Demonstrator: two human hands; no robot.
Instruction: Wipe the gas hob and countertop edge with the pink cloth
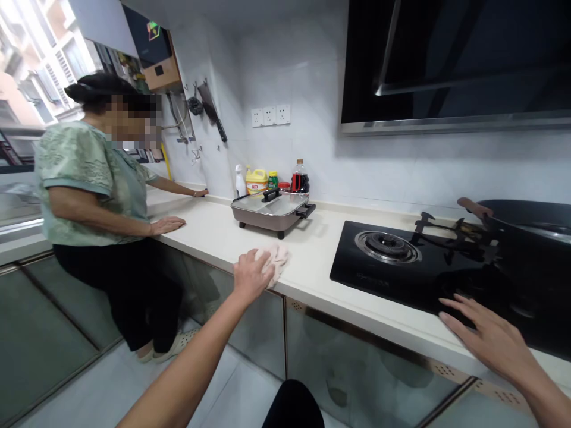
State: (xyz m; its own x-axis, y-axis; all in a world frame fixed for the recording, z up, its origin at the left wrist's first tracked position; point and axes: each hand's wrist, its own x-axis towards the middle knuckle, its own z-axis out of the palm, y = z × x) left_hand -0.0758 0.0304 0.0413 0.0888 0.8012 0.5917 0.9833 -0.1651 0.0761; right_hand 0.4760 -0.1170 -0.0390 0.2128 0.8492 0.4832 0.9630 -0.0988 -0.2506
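My left hand [252,276] is closed on a pale pink cloth [279,259], which lies bunched on the white countertop [307,270] near its front edge. Just behind the cloth stands an electric pan [267,217] with a glass lid and short black feet. Over the front edge of the black gas stove [379,270], my right hand [488,336] is stretched out with its fingers apart and nothing in them. Whether its palm touches the surface I cannot tell.
A co-worker [96,172] leans at the counter on the left, both hands on it. A large dark pot [530,249] sits on the right burner. Bottles [257,181] line the wall behind the pan. A cleaver [212,112] hangs above. The range hood [455,65] overhangs the stove.
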